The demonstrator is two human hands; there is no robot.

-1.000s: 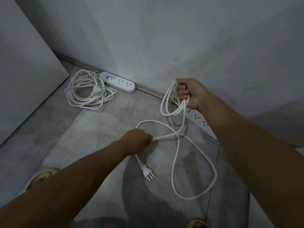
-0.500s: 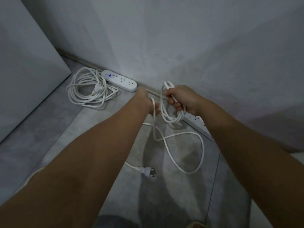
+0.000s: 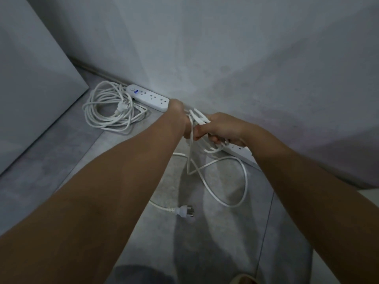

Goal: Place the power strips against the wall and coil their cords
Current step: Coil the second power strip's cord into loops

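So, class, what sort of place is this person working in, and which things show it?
Probably a bare indoor room, perhaps unfurnished: a plain grey wall meets a grey tiled floor, and a white power strip lies along the wall's foot.

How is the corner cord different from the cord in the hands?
The corner cord lies fully coiled on the floor; the held cord is half-looped, the rest trailing loose. Nobody touches the corner cord; the right hand grips the held cord. Both are white.

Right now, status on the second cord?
Right grip holds cord in loops; left grip on same cord. Loose run and plug on floor, uncoiled. Power strip at wall. Nothing in the way.
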